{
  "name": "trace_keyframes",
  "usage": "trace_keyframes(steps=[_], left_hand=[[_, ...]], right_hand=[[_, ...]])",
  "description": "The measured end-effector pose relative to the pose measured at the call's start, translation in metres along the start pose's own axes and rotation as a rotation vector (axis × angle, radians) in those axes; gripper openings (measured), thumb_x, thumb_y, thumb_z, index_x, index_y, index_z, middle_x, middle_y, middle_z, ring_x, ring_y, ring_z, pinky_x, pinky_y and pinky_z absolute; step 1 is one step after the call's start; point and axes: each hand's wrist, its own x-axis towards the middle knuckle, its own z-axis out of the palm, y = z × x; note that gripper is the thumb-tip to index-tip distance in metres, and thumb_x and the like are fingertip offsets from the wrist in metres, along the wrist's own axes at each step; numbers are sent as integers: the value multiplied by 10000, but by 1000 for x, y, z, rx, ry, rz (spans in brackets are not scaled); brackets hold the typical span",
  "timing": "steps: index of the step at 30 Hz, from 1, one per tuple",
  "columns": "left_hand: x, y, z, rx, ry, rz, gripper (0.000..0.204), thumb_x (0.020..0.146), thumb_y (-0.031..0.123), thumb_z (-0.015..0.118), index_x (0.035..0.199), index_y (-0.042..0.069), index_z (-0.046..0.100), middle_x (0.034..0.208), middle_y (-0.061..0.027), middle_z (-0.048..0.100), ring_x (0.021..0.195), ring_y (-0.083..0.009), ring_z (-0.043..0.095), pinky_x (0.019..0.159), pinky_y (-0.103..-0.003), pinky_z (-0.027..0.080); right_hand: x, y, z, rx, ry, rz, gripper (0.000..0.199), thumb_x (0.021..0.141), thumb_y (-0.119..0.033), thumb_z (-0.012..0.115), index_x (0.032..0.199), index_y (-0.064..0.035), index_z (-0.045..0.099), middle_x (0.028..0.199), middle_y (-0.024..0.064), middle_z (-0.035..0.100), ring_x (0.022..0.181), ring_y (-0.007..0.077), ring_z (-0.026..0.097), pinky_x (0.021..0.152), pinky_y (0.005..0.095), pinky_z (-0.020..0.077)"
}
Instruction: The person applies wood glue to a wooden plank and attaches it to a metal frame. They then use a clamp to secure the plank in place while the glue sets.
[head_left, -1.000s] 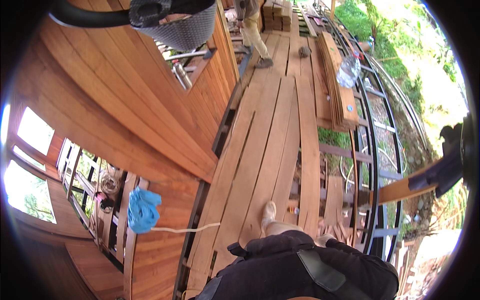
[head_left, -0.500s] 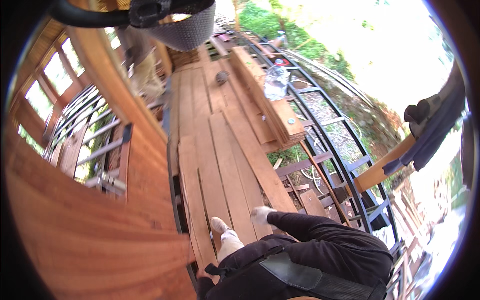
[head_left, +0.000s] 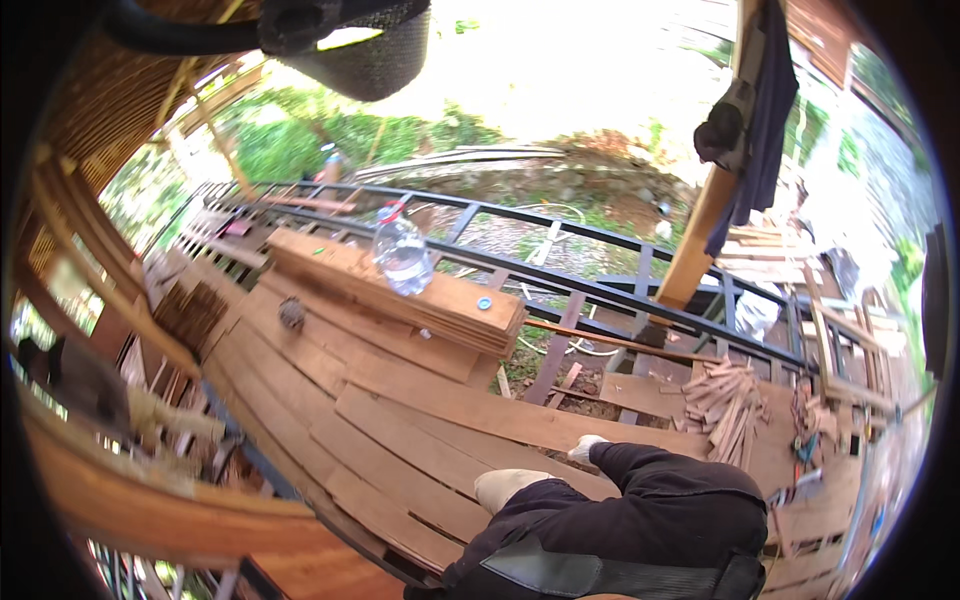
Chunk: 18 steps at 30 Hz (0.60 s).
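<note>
Neither of my hands shows in this view. My legs in dark trousers (head_left: 670,490) come in from the lower edge, with pale footwear (head_left: 512,488) on the brown deck boards (head_left: 400,450). Ahead of my feet lies a stack of planks (head_left: 470,318). On top of it a clear plastic bottle (head_left: 402,258) with a red cap stands slightly tilted in the picture. A small round blue-and-white piece (head_left: 484,303) lies near the stack's right end. Beside the stack, on the boards, sits a small brown rounded object (head_left: 291,313) whose kind I cannot make out.
A black metal frame (head_left: 600,292) runs behind the planks, with gaps beneath. A wooden post (head_left: 690,250) with dark clothing hung on it rises at the right. Scrap wood strips (head_left: 735,405) lie near my right. Another person, partly seen and blurred, is at the left, in beige trousers (head_left: 170,415).
My view has swung to the right, so the planks and bottle sit further left and lie more crosswise. The large wooden surface at the left has mostly left view. My feet have shifted.
</note>
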Motion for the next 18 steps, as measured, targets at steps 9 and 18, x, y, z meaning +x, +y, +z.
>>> trace_keyframes(steps=[9, 18], left_hand=[[260, 168, -46, 66, -166, 40, 242, 971, 249, 610, 881, 31, 666, 745, -130, 681, 609, -231, 649, 492, -386, 496], [351, 67, -258, -200, 131, -388, 287, 979, 265, 593, 848, 23, 673, 740, -150, 680, 595, -247, 647, 485, -409, 494]], right_hand=[[116, -196, 25, -127, -410, -213, 683, 790, -592, 694, 1216, -59, 723, 1229, 203, 702, 1160, 317, 665, 998, 439, 495], [259, -502, -162, -113, 223, -245, 415, 847, -419, 628, 1014, -66, 770, 1066, 190, 736, 991, 368, 714, 870, 445, 562]])
